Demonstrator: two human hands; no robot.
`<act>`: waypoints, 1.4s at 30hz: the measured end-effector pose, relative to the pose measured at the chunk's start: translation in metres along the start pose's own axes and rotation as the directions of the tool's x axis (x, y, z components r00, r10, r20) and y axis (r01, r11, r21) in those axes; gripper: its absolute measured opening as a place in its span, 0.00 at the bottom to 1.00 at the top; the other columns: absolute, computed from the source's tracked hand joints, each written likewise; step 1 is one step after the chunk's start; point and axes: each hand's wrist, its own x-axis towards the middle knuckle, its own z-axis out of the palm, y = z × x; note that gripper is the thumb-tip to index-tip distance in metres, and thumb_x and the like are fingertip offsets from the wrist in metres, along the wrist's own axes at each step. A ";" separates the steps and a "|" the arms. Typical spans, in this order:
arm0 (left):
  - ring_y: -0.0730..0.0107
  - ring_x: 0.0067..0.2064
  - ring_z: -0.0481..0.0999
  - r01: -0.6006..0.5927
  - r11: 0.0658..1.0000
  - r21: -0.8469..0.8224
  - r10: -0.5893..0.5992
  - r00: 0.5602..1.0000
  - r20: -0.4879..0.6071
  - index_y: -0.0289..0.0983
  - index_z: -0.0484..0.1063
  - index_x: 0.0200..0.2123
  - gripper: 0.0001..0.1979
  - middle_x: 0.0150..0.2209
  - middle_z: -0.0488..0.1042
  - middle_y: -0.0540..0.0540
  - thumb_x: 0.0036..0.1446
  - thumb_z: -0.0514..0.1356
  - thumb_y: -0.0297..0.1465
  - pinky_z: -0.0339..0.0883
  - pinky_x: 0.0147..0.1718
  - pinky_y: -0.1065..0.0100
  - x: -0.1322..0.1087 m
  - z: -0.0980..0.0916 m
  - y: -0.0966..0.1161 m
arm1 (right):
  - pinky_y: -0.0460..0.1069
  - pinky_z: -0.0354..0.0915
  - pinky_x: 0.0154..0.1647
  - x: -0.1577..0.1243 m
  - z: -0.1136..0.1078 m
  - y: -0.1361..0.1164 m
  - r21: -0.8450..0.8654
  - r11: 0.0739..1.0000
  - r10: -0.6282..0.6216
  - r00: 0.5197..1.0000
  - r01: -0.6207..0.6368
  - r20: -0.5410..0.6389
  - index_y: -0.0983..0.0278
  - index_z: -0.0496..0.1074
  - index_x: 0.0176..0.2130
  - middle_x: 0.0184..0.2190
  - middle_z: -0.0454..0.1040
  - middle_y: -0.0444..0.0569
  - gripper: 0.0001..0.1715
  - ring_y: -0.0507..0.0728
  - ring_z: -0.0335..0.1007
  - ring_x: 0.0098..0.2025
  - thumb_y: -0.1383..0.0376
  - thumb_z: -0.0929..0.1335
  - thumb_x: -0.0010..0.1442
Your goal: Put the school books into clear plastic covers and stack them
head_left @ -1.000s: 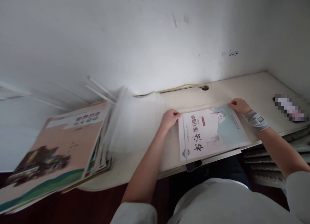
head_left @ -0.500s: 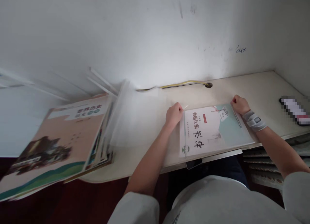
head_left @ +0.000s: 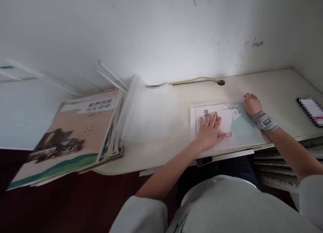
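The person wears a pale grey top (head_left: 234,206) with short, loose sleeves. The left sleeve (head_left: 141,214) and the right sleeve (head_left: 309,199) stop high up, so both lower arms are bare. The left hand (head_left: 210,130) is bare too. Just behind the right hand (head_left: 251,104), a grey band (head_left: 264,121) wraps the wrist. The band has a small dark square on it.

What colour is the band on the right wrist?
Grey wristband with a darker patch; it shows best in the head view.
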 end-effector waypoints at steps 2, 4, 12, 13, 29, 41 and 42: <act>0.45 0.68 0.33 0.007 1.000 0.030 -0.005 0.999 -0.048 0.37 0.43 0.66 0.42 0.68 0.35 0.40 0.56 0.40 0.57 0.29 0.61 0.38 0.002 0.009 -0.002 | 0.66 0.55 0.53 -0.019 -0.007 -0.020 -0.031 0.995 -0.100 0.994 0.098 -0.037 0.72 0.64 0.54 0.55 0.63 0.69 0.24 0.71 0.57 0.57 0.65 0.58 0.61; 0.44 0.68 0.33 -0.002 0.999 0.044 0.005 0.998 -0.062 0.38 0.43 0.66 0.41 0.68 0.35 0.40 0.57 0.41 0.57 0.30 0.61 0.38 0.003 0.014 -0.006 | 0.67 0.46 0.60 -0.049 -0.010 -0.053 -0.002 0.953 -0.302 0.953 0.302 -0.033 0.69 0.60 0.59 0.60 0.58 0.64 0.29 0.70 0.49 0.63 0.58 0.59 0.62; 0.47 0.68 0.35 -0.018 0.995 0.096 0.025 0.998 -0.065 0.38 0.43 0.66 0.37 0.68 0.37 0.42 0.60 0.46 0.50 0.33 0.62 0.41 0.002 0.020 -0.016 | 0.62 0.44 0.64 -0.095 0.011 -0.096 0.184 0.646 -0.763 0.639 0.741 0.102 0.71 0.52 0.64 0.64 0.53 0.61 0.45 0.64 0.42 0.67 0.43 0.54 0.61; 0.48 0.68 0.36 -0.016 0.996 0.090 0.023 0.996 -0.082 0.39 0.44 0.66 0.36 0.68 0.39 0.42 0.60 0.44 0.50 0.35 0.62 0.43 0.001 0.019 -0.017 | 0.62 0.46 0.64 -0.085 0.011 -0.080 0.157 0.689 -0.724 0.675 0.707 0.140 0.70 0.51 0.64 0.64 0.52 0.61 0.43 0.63 0.42 0.67 0.44 0.54 0.62; 0.56 0.68 0.39 0.131 0.987 0.090 -0.122 0.988 -0.093 0.28 0.46 0.65 0.31 0.67 0.44 0.37 0.64 0.37 0.41 0.36 0.63 0.48 0.033 -0.012 -0.021 | 0.60 0.50 0.61 -0.027 -0.012 -0.067 -0.007 0.872 -0.481 0.860 0.490 0.172 0.74 0.59 0.60 0.63 0.55 0.63 0.39 0.65 0.48 0.65 0.50 0.46 0.66; 0.58 0.67 0.44 0.243 0.968 0.062 -0.233 0.964 -0.129 0.30 0.47 0.65 0.33 0.67 0.46 0.41 0.63 0.35 0.43 0.40 0.63 0.54 0.043 0.001 -0.057 | 0.60 0.46 0.64 -0.022 0.023 -0.034 0.032 0.856 -0.505 0.821 0.516 0.264 0.74 0.53 0.63 0.65 0.50 0.62 0.44 0.63 0.43 0.67 0.46 0.47 0.64; 0.58 0.67 0.44 0.282 0.958 0.059 -0.273 0.953 -0.130 0.30 0.47 0.65 0.33 0.67 0.46 0.41 0.63 0.35 0.43 0.41 0.63 0.54 0.039 0.000 -0.066 | 0.59 0.46 0.63 -0.020 0.022 -0.025 0.004 0.875 -0.468 0.843 0.484 0.267 0.74 0.52 0.64 0.65 0.50 0.61 0.42 0.63 0.43 0.67 0.47 0.47 0.65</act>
